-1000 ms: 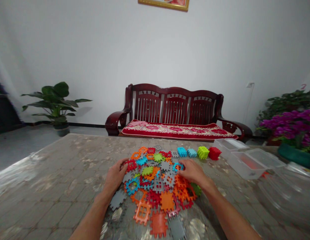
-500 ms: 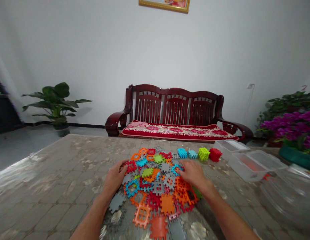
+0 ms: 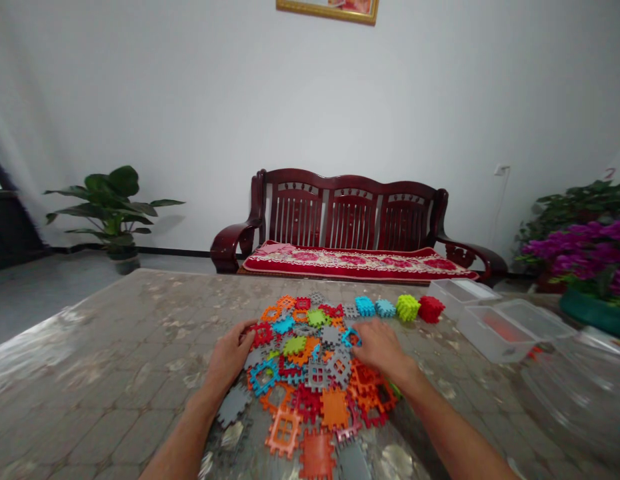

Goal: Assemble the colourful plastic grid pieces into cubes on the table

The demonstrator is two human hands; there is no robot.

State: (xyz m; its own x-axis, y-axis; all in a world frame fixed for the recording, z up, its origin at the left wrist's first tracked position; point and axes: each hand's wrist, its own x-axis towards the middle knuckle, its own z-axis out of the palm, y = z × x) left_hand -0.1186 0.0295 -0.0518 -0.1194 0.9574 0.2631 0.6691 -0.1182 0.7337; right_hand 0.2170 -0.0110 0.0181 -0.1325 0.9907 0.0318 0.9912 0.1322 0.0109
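A loose pile of interlocking plastic tiles [image 3: 335, 408], in orange, red, grey, blue and green, lies on the table in front of me. Some are solid and others have window openings. At the pile's left edge rests my left hand [image 3: 229, 353], thumb apart from the fingers, beside a red tile [image 3: 261, 335]. On the opposite side, my right hand [image 3: 383, 348] has its thumb and fingers around the edge of a blue window tile [image 3: 349, 337]; its fingertips are partly hidden. Nearer to me lie an orange window tile [image 3: 284, 431] and a solid orange-red tile [image 3: 317, 455].
Beyond my right hand stand blue stacks [image 3: 365, 307], a green stack [image 3: 408, 307] and a red stack [image 3: 431, 309]. Clear plastic boxes [image 3: 495, 340] and a flower pot [image 3: 595, 313] are at the right. A wooden bench [image 3: 350, 217] stands behind the table [image 3: 140, 347].
My right hand has shifted slightly left, and the blue window tile beside its thumb has moved a little the same way. My left hand is nearly unchanged.
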